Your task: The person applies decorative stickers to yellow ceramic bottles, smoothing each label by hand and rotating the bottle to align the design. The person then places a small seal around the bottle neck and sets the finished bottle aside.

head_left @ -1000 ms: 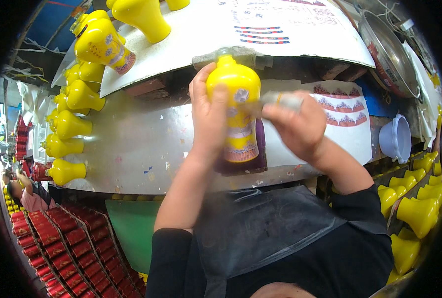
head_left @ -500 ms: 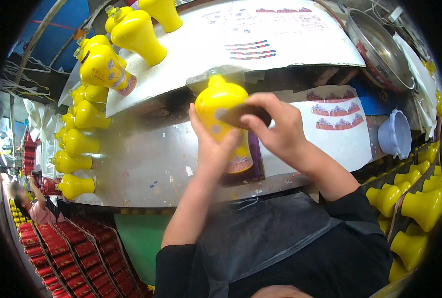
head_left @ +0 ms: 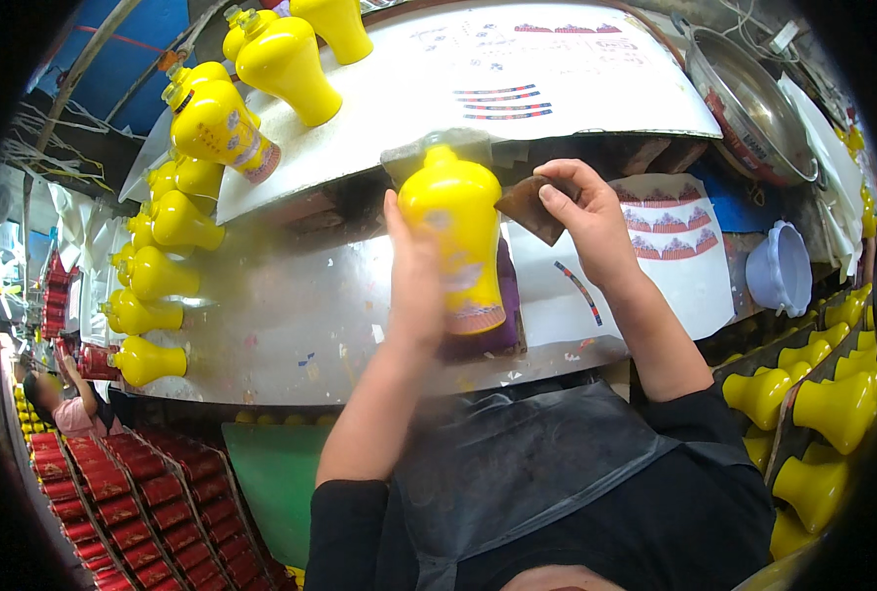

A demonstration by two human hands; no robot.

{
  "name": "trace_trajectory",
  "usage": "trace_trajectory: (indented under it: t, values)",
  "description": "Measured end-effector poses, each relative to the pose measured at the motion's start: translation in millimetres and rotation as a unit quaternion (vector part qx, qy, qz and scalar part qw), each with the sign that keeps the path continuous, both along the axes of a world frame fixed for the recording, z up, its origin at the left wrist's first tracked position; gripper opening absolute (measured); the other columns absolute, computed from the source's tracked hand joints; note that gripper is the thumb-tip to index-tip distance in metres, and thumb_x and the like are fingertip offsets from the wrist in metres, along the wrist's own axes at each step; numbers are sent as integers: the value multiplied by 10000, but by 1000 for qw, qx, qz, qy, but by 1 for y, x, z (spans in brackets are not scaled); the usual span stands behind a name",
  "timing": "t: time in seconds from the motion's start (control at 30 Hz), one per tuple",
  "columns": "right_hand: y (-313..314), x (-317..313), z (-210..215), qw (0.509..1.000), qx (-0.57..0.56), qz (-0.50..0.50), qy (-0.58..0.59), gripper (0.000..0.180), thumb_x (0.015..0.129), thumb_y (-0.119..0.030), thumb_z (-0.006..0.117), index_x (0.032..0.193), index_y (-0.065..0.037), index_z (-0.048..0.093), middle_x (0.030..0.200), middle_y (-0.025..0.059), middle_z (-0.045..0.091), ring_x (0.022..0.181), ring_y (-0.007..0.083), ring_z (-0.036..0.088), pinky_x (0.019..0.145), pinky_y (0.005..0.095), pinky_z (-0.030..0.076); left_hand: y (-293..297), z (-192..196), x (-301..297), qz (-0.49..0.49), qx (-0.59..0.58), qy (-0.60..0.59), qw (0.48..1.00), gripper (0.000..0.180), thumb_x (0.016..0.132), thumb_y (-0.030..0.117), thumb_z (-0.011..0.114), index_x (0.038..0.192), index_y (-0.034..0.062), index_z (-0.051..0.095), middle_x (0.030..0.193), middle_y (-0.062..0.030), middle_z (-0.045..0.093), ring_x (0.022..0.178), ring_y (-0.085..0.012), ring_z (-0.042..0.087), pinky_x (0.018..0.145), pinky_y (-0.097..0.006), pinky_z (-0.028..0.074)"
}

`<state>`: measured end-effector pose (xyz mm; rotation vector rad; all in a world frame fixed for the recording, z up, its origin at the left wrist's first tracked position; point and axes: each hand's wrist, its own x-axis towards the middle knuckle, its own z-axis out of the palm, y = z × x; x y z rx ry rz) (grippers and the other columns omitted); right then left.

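Note:
A glossy yellow bottle (head_left: 463,202) with a wide shoulder lies in front of me, its neck pointing away, with small flower decals on its body and a patterned band at its base. My left hand (head_left: 416,286) grips its left side; the thumb is blurred and the fingertips are partly hidden behind the bottle. Between thumb and fingers, my right hand (head_left: 591,217) pinches a flat brown scraper (head_left: 531,209) just right of the bottle, apart from the decals. A dark narrow decal strip (head_left: 578,293) lies on white paper below that hand.
Finished-looking yellow bottles (head_left: 217,123) line the table's left side. Scalloped decals (head_left: 667,219) lie on the paper, and more strips (head_left: 504,104) on the raised white board. A metal basin (head_left: 754,98) and lilac tub (head_left: 781,266) stand right. A person (head_left: 74,404) works far left.
My right hand has drawn the scraper off the bottle to the right, uncovering the dark strip on the paper. My left hand has shifted on the bottle.

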<state>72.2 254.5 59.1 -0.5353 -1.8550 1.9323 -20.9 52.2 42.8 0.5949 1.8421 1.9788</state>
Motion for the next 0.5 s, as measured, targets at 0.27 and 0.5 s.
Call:
trace_trajectory:
  t: [0.27, 0.5]
  values:
    - [-23, -1, 5, 956, -117, 191, -189, 481, 1017, -146, 462, 1449, 43, 555, 779, 38, 666, 415, 76, 510, 397, 206, 407, -4, 10, 5, 40, 41, -48, 997, 695, 1139, 496, 285, 1659, 58, 145, 1625, -156, 360, 1461, -287, 415, 1204, -420, 343]
    - [-24, 33, 24, 971, 102, 151, -157, 451, 1012, -96, 482, 1434, 16, 597, 711, 26, 656, 672, 82, 666, 594, 257, 535, -5, 6, -14, -130, 121, -272, 946, 709, 1137, 502, 283, 1659, 57, 103, 1609, -162, 369, 1468, -291, 404, 1202, -424, 356]
